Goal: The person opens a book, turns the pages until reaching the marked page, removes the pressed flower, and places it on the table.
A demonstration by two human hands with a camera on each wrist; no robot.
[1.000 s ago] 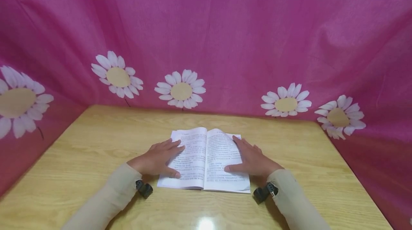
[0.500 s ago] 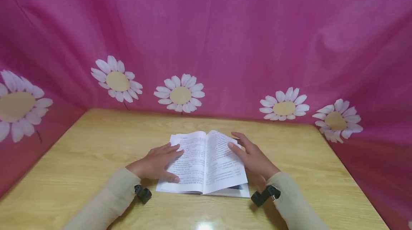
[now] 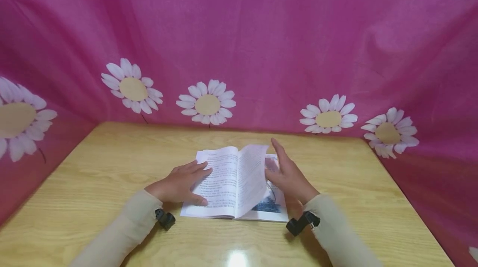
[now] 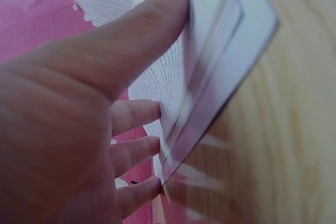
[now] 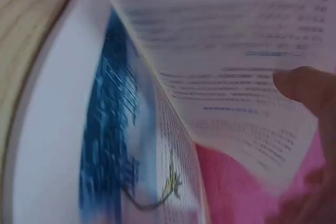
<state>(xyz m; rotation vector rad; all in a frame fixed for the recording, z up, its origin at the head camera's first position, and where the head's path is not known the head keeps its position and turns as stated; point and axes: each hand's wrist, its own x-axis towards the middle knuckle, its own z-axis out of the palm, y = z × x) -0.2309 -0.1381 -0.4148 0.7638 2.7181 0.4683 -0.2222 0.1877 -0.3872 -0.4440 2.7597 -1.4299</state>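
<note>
An open book (image 3: 223,184) with printed text lies on the table. My left hand (image 3: 177,184) rests spread on its left page; in the left wrist view the thumb (image 4: 142,19) lies over the page, with the other fingertips at the book's outer edge. On the right side a single leaf (image 3: 251,182) stands raised and curves leftward. My right hand (image 3: 293,177) has its thumb against the back of that leaf, fingers extended beyond the book's right edge. Beneath the leaf shows a page with a blue picture (image 3: 269,204), seen closer in the right wrist view.
The light wooden table (image 3: 119,167) extends around the book on all sides. A magenta curtain (image 3: 261,51) with large white daisies hangs behind it and along both sides. Black wrist cameras (image 3: 165,219) sit at both cuffs.
My right hand has lifted the right-hand leaf and swung it leftward, uncovering the picture page below. Its thumb has passed from the leaf's front to its back. The left hand has stayed in place.
</note>
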